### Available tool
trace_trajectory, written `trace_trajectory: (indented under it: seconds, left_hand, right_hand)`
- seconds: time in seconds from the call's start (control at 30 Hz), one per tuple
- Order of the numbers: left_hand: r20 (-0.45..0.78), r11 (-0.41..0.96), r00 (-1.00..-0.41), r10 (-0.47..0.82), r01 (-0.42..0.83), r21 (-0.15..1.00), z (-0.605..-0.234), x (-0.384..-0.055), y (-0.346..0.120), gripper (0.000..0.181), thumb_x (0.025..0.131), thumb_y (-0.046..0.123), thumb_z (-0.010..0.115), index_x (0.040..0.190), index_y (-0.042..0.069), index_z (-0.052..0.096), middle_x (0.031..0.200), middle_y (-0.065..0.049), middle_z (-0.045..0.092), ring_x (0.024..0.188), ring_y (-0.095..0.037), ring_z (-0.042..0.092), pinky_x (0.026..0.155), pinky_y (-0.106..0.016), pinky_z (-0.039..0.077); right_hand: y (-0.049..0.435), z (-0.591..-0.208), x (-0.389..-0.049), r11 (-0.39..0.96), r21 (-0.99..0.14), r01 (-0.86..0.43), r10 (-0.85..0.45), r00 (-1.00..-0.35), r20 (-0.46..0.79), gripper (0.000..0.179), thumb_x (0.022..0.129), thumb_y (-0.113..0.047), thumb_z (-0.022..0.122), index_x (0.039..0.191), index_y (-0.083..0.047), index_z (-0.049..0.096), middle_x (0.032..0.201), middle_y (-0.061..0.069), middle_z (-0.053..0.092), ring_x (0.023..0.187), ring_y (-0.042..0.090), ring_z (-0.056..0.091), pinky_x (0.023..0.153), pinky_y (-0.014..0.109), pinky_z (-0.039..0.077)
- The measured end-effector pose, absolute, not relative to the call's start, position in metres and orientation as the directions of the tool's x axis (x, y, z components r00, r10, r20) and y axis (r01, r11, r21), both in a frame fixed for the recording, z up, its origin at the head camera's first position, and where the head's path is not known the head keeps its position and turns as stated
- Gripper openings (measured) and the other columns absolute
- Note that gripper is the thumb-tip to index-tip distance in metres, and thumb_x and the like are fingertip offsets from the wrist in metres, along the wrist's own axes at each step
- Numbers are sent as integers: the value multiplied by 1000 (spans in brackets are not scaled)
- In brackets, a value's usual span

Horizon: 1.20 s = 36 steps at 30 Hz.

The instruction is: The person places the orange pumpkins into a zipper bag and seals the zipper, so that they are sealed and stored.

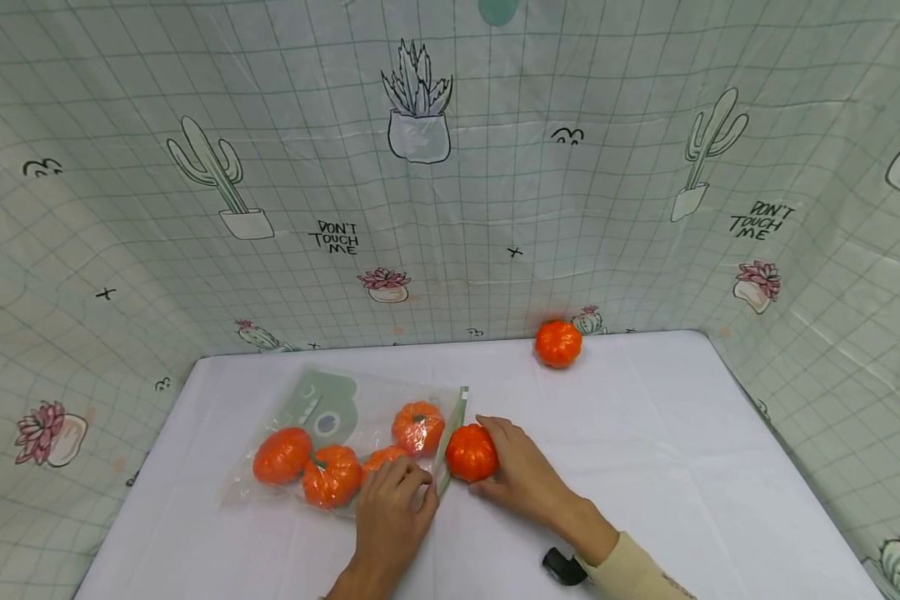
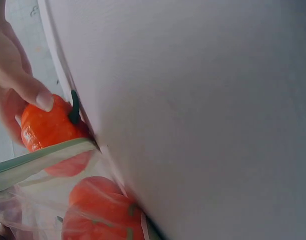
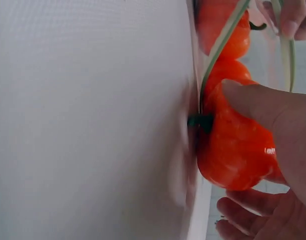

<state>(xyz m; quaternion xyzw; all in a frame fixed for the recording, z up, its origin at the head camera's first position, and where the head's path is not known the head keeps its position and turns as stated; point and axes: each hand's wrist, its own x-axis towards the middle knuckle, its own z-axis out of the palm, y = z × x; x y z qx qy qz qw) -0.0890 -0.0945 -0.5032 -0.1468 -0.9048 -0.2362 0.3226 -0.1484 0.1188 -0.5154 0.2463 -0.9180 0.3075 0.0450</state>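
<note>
My right hand [image 1: 528,479] grips a red-orange toy pumpkin [image 1: 471,453] with a green stem, thumb on one side and fingers on the other. It is right at the mouth of a clear zip bag [image 1: 375,390], and in the left wrist view the green-edged rim [image 2: 43,156] passes in front of its lower part. With thumb and fingers my left hand [image 1: 392,512] pinches that rim near its front end. Several orange pumpkins [image 1: 332,477] lie inside the bag, one of them partly hidden behind the left hand.
Another pumpkin [image 1: 558,343] sits at the back edge of the white table [image 1: 645,433]. Patterned cloth [image 1: 480,200] hangs behind and at both sides. A small black object [image 1: 562,567] shows beside the right sleeve [image 1: 633,571].
</note>
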Motion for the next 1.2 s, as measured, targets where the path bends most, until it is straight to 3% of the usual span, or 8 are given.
trace_trajectory:
  seconds: [0.23,0.53,0.87,1.2]
  left_hand:
    - [667,845,-736,118,427,322,-505,-89,-94,24,70,6,92,74,15,70,77,6,56,70,-12,54,65,-29,43]
    - [691,835,-712,123,450,316,-507,-90,-93,24,70,5,91,74,16,70,77,6,56,69,-11,54,64,-28,43]
    - [696,826,-705,133,467,315,-506,-91,-91,23,70,4,90,74,15,71,77,6,58,68,-11,56,63,-28,44]
    - [654,829,-746,130,443,340,-503,-90,-91,24,73,8,93,77,17,71,78,7,57,69,-10,55,64,-26,43]
  right_hand:
    - [122,-517,-149,729,-526,-439,-378,-898,225,83,76,-27,96,143,2,56,131,16,67,117,34,63,104,53,51]
    - [114,-519,-153,734,-515,-443,-330,-895,300,81,72,-26,99,137,1,59,125,14,68,113,33,64,98,52,53]
    - [95,-516,-155,723,-568,-393,-278,-919,281,82,73,-26,99,139,2,59,130,15,69,117,36,63,102,54,52]
    - [84,-522,-150,729,-559,-394,-301,-919,256,85,75,-30,97,141,6,56,134,18,67,122,39,61,105,54,51]
